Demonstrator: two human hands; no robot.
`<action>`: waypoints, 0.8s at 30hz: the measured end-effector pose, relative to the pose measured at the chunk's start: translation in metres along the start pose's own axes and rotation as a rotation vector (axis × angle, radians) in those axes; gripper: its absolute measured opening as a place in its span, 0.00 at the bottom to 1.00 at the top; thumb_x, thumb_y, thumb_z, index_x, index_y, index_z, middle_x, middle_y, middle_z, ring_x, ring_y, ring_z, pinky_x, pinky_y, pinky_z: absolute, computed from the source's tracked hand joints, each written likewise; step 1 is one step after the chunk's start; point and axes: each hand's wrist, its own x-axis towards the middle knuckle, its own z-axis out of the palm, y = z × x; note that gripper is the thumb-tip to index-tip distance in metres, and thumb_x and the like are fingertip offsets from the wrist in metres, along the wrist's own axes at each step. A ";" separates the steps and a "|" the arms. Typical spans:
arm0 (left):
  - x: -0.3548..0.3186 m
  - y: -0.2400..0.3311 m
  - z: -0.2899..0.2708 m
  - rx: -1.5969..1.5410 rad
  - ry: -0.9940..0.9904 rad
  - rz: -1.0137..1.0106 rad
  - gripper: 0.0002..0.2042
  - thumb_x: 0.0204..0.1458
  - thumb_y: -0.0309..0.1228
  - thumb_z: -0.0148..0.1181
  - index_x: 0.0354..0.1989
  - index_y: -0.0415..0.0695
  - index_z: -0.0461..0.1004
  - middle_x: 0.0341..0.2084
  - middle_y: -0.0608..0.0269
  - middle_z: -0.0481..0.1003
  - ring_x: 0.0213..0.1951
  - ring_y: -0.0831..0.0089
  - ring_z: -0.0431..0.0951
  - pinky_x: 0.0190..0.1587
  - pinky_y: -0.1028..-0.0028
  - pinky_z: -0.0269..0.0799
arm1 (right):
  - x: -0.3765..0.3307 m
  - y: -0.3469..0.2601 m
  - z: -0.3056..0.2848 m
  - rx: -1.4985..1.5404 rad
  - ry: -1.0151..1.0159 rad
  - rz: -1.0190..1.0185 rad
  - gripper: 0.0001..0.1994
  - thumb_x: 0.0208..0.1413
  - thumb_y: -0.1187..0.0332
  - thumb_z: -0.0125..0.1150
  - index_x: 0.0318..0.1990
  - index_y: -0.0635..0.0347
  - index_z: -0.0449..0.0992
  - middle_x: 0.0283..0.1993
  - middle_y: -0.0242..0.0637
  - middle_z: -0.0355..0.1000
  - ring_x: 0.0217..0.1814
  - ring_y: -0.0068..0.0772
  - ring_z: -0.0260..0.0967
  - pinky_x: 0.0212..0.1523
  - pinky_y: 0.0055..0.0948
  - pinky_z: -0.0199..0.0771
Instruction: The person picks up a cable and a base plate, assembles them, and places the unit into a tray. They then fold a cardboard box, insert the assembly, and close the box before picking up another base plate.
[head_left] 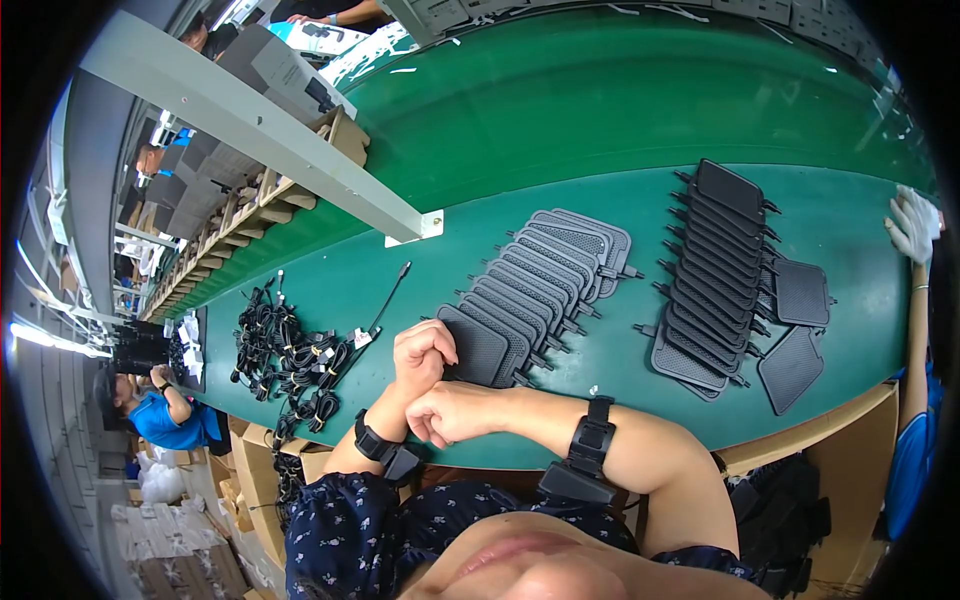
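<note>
A person's left hand (pixel 424 352) and right hand (pixel 452 412) are resting together at the near edge of a green conveyor surface (pixel 560 110), each with its fingers (pixel 437 345) curling shut into a loose fist and gripping nothing. The left-hand fingers are touching the nearest piece in an overlapping row of grey ribbed pads (pixel 535 290), which is fanning away from them toward the belt's far side. Well apart to the right of the fingers, a longer row of black ribbed pads (pixel 712 270) is lying in the same shingled way, with two loose black pads (pixel 798 330) just beside its end. To the left of the fingers, a tangle of black cables (pixel 290 365) is sprawling across the belt, and one thin black rod (pixel 388 296) is lying near it. A grey metal beam (pixel 250 125) is crossing above the belt beyond the cables. At the far right edge another person's white-gloved hand (pixel 912 226) is resting on the surface. Black straps (pixel 590 445) are wrapping both of the person's wrists.
</note>
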 end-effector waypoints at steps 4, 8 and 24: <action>0.001 0.002 0.000 0.010 0.004 0.015 0.12 0.21 0.10 0.37 0.11 0.38 0.67 0.10 0.62 0.66 0.15 0.73 0.65 0.17 0.76 0.58 | 0.000 -0.002 0.000 -0.014 0.002 0.009 0.08 0.41 0.79 0.42 0.22 0.63 0.70 0.16 0.35 0.70 0.20 0.29 0.68 0.22 0.29 0.65; 0.000 0.002 -0.001 0.008 -0.003 -0.003 0.12 0.21 0.10 0.37 0.11 0.39 0.67 0.10 0.62 0.66 0.15 0.73 0.65 0.17 0.76 0.58 | 0.000 -0.001 0.000 -0.011 0.008 0.010 0.08 0.42 0.79 0.42 0.22 0.63 0.70 0.16 0.36 0.70 0.21 0.29 0.68 0.22 0.29 0.65; -0.001 0.000 0.000 0.003 -0.002 -0.003 0.12 0.22 0.09 0.38 0.11 0.39 0.67 0.10 0.63 0.66 0.14 0.73 0.65 0.16 0.76 0.57 | 0.000 0.002 0.001 -0.002 0.020 -0.039 0.07 0.42 0.79 0.43 0.22 0.63 0.70 0.15 0.36 0.70 0.19 0.28 0.68 0.21 0.28 0.65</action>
